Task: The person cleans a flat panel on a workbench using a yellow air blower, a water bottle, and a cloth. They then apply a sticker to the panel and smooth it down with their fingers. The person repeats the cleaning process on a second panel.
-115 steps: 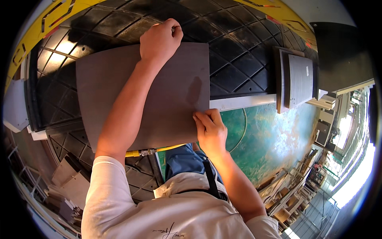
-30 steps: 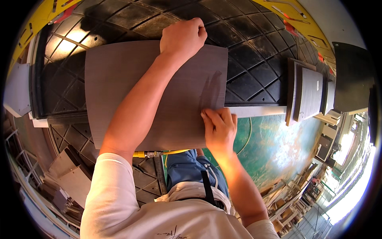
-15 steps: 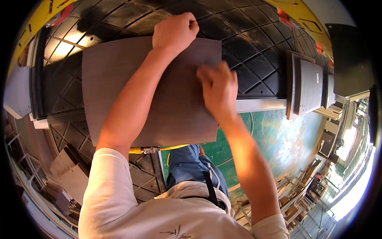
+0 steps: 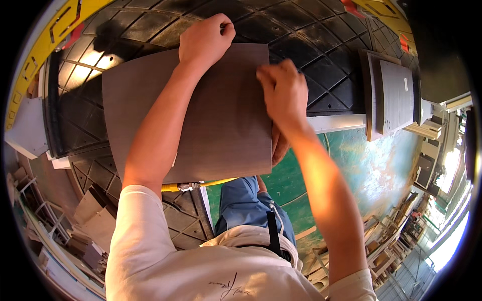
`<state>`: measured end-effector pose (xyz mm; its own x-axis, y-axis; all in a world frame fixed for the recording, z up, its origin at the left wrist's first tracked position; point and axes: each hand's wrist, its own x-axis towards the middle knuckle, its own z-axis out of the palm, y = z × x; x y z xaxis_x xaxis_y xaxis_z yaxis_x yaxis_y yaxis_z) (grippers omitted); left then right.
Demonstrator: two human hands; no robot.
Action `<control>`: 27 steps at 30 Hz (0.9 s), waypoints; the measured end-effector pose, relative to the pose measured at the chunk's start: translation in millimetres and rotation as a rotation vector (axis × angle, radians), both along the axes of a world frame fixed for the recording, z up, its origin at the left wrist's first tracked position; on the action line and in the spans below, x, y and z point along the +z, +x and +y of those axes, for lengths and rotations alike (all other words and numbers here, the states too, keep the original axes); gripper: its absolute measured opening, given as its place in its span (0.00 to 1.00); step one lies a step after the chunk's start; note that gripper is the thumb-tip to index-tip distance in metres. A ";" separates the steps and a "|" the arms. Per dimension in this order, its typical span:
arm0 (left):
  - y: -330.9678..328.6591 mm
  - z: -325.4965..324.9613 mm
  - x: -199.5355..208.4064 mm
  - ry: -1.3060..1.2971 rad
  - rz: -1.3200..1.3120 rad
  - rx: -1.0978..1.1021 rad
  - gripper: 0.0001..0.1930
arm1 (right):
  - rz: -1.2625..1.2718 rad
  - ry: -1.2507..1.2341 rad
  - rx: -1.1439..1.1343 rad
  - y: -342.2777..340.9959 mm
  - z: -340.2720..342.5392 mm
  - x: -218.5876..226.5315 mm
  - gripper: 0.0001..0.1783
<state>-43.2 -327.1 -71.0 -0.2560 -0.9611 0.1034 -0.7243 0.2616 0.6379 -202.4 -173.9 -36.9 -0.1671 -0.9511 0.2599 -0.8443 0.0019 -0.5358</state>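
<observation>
A dark brown flat panel [image 4: 221, 125] lies in front of me on a black grid-patterned bench top [image 4: 150, 27]. My left hand [image 4: 207, 41] is curled closed at the panel's far edge, its knuckles reaching past that edge. Whatever its fingers hold, if anything, is hidden. At the panel's right edge is my right hand [image 4: 287, 93], thumb and fingers pinched together. Its fingertips are slightly blurred, and I cannot make out anything in them. Under my right wrist, a reddish-brown shape [image 4: 279, 145] shows beside the panel; its kind is unclear.
A yellow hose [image 4: 170, 187] with a metal coupling [image 4: 190, 186] runs along the panel's near edge. Several panels [image 4: 396, 98] are stacked at the right. Yellow frame parts [image 4: 55, 30] border the far corners. Green floor [image 4: 341, 150] shows at the right, with stacked timber beyond.
My right hand has moved right and away from me, from over the panel to its right edge. My left hand keeps its place at the far edge. The whole view has shifted slightly.
</observation>
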 end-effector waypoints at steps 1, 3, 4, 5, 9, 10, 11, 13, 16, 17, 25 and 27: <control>4.6 -1.1 -0.9 -0.007 -0.017 0.002 0.11 | 0.038 -0.002 0.082 3.3 23.1 -4.1 0.04; 9.4 -0.3 1.4 0.004 0.005 0.035 0.11 | 0.069 0.060 0.217 13.1 98.8 7.1 0.04; 12.6 2.8 3.0 -0.007 -0.003 0.030 0.11 | 0.055 0.124 0.277 16.7 134.9 20.9 0.04; 13.0 4.5 3.3 -0.041 0.039 0.031 0.11 | -0.075 0.184 0.248 14.6 164.6 33.1 0.05; 27.2 22.7 7.4 -0.255 0.276 0.067 0.05 | -0.498 0.245 -0.151 -22.9 201.6 112.7 0.05; 17.5 45.3 18.7 -0.276 0.298 0.028 0.05 | -0.557 0.196 -0.261 -40.9 208.7 128.4 0.05; -6.1 85.5 49.5 -0.011 0.332 -0.013 0.04 | -0.806 0.206 -0.340 -60.0 221.6 146.5 0.05; -19.6 156.2 83.8 0.201 0.548 -0.523 0.11 | -1.270 0.099 -0.344 -69.6 236.9 195.4 0.07; -75.0 264.0 123.3 0.498 0.633 -1.155 0.28 | -1.701 -0.189 -0.162 -89.1 254.9 240.9 0.08; -97.9 294.1 119.7 0.595 0.632 -1.275 0.34 | -1.776 -0.299 -0.213 -100.2 264.6 249.4 0.10; -230.4 302.4 169.3 1.340 0.921 -0.975 0.21 | -1.222 -0.223 -0.469 -208.1 340.5 194.6 0.33; -253.9 296.0 187.5 1.245 0.719 -1.147 0.24 | -1.245 -0.107 -0.305 -233.6 348.0 190.3 0.39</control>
<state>-297.1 -31.1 116.5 -0.9965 0.0377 -0.0741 -0.0831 -0.4387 0.8948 -436.0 174.1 153.4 -0.5574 -0.8156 -0.1552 0.2498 0.0136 -0.9682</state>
